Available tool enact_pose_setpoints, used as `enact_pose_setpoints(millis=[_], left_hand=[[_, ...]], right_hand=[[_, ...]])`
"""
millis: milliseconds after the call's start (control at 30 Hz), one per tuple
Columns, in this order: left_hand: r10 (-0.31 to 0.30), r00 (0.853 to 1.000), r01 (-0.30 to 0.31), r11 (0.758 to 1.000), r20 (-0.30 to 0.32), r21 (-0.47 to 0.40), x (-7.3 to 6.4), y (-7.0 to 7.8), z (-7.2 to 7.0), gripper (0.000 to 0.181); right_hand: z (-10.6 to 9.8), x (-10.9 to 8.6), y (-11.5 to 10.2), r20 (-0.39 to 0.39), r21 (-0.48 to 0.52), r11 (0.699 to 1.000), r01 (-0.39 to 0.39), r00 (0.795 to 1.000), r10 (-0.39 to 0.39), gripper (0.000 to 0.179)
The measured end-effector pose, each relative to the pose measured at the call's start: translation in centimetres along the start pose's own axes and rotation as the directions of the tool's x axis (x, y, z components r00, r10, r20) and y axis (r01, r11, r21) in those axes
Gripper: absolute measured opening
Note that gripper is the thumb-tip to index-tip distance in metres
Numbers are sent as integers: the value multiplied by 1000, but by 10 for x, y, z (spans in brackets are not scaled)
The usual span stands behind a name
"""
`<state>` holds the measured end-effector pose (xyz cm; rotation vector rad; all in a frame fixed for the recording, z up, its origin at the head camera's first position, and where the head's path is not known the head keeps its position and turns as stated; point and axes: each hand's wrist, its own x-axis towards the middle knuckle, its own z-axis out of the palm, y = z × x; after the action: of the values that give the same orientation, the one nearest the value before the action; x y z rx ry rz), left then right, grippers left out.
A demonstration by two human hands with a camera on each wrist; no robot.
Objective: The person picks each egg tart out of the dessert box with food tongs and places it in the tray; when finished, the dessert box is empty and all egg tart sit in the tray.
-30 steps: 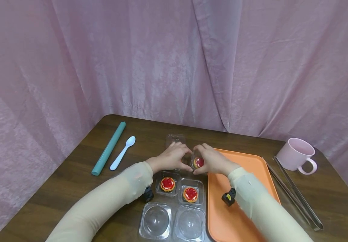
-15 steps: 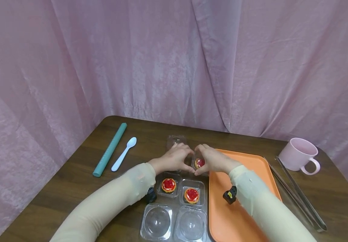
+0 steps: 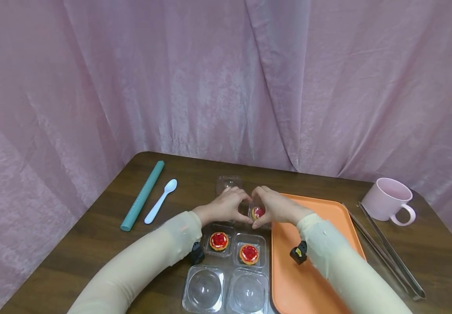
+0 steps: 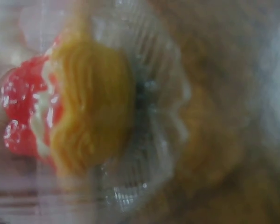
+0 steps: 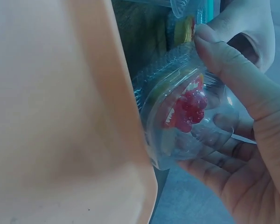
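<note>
In the right wrist view, a clear plastic tart box [image 5: 191, 144] with its domed lid down encloses a red-topped tart [image 5: 191, 109]. My right hand [image 3: 277, 208] grips this box, thumb on one side and fingers on the other. Across from it, my left hand [image 3: 226, 206] curves its thumb and fingers at the box's left edge, the thumbs meeting. Two more tarts, a left tart [image 3: 219, 240] and a right tart [image 3: 248, 254], sit in open boxes nearer me, their domed lids [image 3: 204, 288] folded toward me. The left wrist view shows a tart [image 4: 93, 102] up close in clear plastic.
An orange tray [image 3: 296, 266] lies right beside the boxes. Beyond it are metal tongs [image 3: 391, 255] and a pink mug [image 3: 385, 200]. To the left lie a white spoon [image 3: 161, 203] and a teal stick [image 3: 142, 196]. Another clear lid [image 3: 227, 182] stands behind my left hand.
The head view has shifted slightly. My hands stay drawn together at the box, moving very little over the last second.
</note>
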<state>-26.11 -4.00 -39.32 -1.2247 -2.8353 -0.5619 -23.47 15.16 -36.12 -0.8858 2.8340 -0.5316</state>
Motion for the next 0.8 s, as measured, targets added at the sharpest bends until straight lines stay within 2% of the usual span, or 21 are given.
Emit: enact_pose_setpoints(millis=[200, 367, 600, 800], left_hand=[[-28, 1000, 28, 1000, 0, 13, -1, 0, 0, 52], [-51, 999, 50, 998, 9, 33, -1, -2, 0, 52], [-73, 996, 70, 994, 43, 81, -2, -1, -2, 57], [-120, 990, 108, 982, 71, 154, -4, 0, -2, 63]], right_hand=[[2, -1, -1, -53, -33, 999, 5, 999, -7, 78], [1, -5, 0, -109, 6, 1000, 3, 994, -3, 81], [1, -11, 2, -111, 77, 997, 1, 994, 8, 84], [1, -17, 4, -145, 33, 999, 16, 989, -11, 83]])
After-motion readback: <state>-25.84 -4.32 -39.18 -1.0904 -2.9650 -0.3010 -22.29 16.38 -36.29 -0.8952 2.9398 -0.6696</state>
